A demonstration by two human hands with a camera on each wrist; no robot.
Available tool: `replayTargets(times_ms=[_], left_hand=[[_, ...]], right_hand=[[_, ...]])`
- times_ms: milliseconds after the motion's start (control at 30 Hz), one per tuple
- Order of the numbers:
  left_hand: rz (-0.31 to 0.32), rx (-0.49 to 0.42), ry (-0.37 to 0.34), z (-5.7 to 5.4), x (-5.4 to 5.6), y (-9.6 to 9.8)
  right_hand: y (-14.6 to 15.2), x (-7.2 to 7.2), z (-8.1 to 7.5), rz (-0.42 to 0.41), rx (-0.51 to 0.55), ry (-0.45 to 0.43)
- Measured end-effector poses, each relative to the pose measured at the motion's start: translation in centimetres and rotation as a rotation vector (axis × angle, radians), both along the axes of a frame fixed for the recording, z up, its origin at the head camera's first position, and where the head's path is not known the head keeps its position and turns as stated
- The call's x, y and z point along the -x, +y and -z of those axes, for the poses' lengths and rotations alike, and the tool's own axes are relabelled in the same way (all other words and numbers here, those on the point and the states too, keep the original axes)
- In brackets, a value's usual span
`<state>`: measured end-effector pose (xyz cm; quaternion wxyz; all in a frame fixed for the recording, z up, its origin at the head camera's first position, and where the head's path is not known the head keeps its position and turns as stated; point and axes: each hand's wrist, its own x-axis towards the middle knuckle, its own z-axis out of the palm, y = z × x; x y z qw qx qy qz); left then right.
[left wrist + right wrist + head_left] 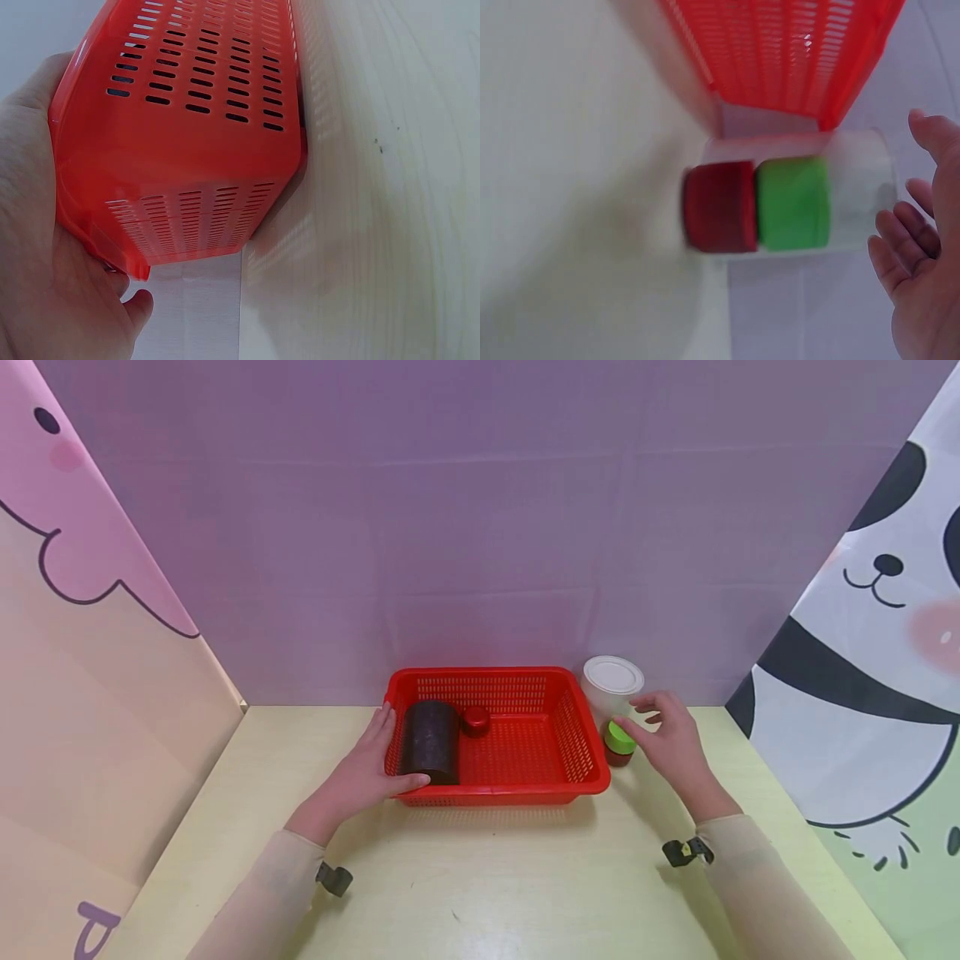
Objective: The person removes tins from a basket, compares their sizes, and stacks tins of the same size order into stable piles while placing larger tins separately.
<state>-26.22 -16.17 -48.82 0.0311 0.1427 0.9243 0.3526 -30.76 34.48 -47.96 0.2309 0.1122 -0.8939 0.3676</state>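
**Left hand on the red basket's corner, right hand open by a green-topped jar**

Well left of the red basket (pixel 487 792) stands a smooth printed panel (pixel 82 735) with a pink cartoon shape. The left hand (pixel 367 768) holds the basket's front left corner, thumb spread wide from the fingers, the thumb over the front rim and the fingers along the left rim. The basket is glossy plastic, its walls pierced with rows of short slots; it sits on a pale wood-grained table (pixel 450 877), before a creased purple cloth (pixel 487 527).

Inside the basket, at its left end, is a dark, dull cylinder (pixel 430 743). Just to its right, near the basket's back wall, is a small, shiny red round object (pixel 476 721).

Just outside the basket's right wall stands the jar (pixel 619 743), its lid bright green over a dark red body. A pale round tub (pixel 613 678) with a flat white lid rises close behind it, so basket and tub crowd two of its sides. The right hand (pixel 671 739) is at the jar's far side from the basket, its fingers loosely bent, thumb well apart, gripping nothing. Farther right of the basket is a panda-printed panel (pixel 862 727).
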Motion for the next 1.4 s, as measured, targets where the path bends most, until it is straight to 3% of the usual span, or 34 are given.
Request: replayTargets(times_ms=[233, 533, 833, 1033, 1400], left_hand=[[-0.002, -0.004, 0.001, 0.0, 0.1, 0.0], [-0.006, -0.002, -0.003, 0.0, 0.0, 0.0], [-0.006, -0.005, 0.001, 0.0, 0.0, 0.0], [-0.001, -0.008, 0.004, -0.1, -0.1, 0.1], [0.0, -0.012, 0.011, 0.0, -0.1, 0.4]], right_hand=[[-2.0, 0.7, -2.2, -0.101, -0.015, 0.01], [-5.6, 1.5, -5.1, -0.259, -0.102, -0.225], [-9.3, 2.3, -8.1, -0.358, -0.179, -0.287], [-11.1, 3.7, -8.7, -0.404, -0.224, -0.288], [-13.5, 6.0, -9.2, -0.48, -0.215, -0.325]])
